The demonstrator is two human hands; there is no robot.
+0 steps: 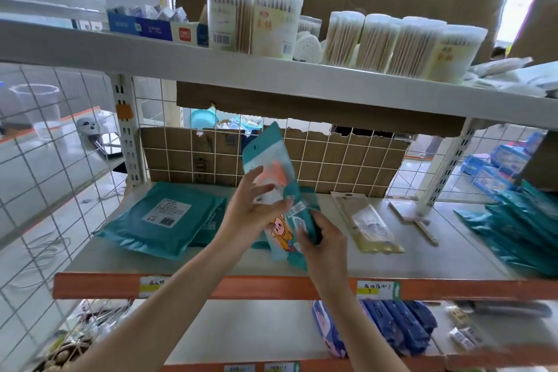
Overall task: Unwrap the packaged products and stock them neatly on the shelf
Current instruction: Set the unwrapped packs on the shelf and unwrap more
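Over the shelf (422, 263), teal cartoon packets (268, 154) clamped in left grip (250, 211) and right grip (324, 240).

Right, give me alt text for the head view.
The left hand and right hand hold teal packets over the middle shelf. A flat teal bag lies on its left side, a stack of similar packets on its right, and tubs of cotton swabs stand on the shelf above.

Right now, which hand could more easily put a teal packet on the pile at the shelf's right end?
Probably the right hand: it grips the lower end of the teal packets and is on the side nearer that pile. The left hand holds them higher, farther from it.
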